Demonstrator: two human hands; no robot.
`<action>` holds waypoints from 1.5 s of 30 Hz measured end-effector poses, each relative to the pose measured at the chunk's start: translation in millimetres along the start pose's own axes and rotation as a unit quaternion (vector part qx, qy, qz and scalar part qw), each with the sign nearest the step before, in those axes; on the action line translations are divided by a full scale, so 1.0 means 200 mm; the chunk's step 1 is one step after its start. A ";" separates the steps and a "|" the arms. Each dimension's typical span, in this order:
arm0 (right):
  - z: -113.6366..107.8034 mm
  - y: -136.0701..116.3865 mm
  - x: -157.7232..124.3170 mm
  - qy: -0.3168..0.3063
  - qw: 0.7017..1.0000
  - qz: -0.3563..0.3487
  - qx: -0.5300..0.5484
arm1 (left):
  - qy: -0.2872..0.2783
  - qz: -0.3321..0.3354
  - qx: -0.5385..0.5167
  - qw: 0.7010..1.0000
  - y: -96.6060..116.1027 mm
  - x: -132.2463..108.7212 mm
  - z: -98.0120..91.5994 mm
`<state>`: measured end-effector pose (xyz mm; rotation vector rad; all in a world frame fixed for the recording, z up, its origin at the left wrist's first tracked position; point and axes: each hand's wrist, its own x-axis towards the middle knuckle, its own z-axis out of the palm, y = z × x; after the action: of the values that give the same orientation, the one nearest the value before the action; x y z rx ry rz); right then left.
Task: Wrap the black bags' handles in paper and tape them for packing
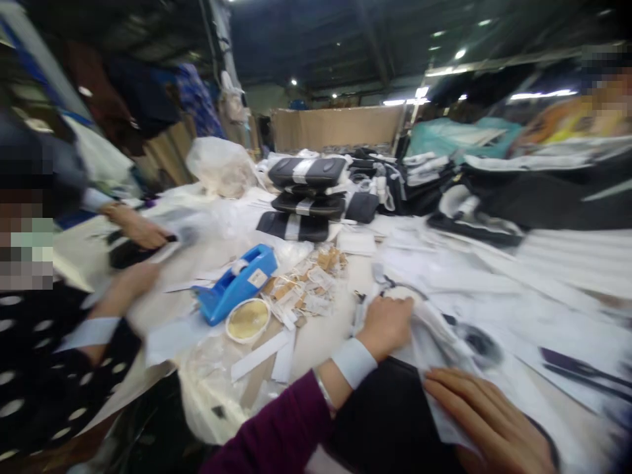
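Note:
A black bag (390,421) lies at the table's near edge, partly under my hands. My left hand (388,322) is closed at its far edge, beside a thin dark strap and white wrapping (429,329). What its fingers pinch is blurred and hidden. My right hand (488,415) lies on the bag's right side, fingers stretched out together over a strip of white paper (447,421). A grey, ring-shaped roll (476,345) sits just beyond my right hand, its kind unclear.
A blue tape dispenser (237,280), a round tub of yellowish stuff (248,320) and a heap of tags (311,283) lie to the left. Black banded bags (306,172) are stacked behind. At far left a co-worker's hands (141,227) handle a dark item.

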<state>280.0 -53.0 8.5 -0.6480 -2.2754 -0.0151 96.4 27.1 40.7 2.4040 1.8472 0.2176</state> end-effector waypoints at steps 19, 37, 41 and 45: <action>-0.07 -0.15 0.08 -0.030 0.999 -0.022 -0.028 | -0.034 0.016 0.013 0.999 -0.02 0.10 0.03; 0.02 -0.24 0.03 -0.106 0.993 0.001 -0.058 | 0.210 0.080 -0.172 0.959 -0.05 -0.06 -0.01; 0.02 -0.23 0.02 -0.099 0.993 -0.018 -0.068 | 0.216 0.127 -0.226 0.941 -0.02 -0.27 0.03; 0.02 -0.22 0.02 -0.069 0.993 -0.047 -0.086 | 0.214 0.184 -0.162 0.945 0.01 -0.39 0.09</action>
<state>254.0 -88.7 16.1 -0.6478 -2.4555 -0.2209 82.6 -48.3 20.1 2.5691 1.3154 1.0611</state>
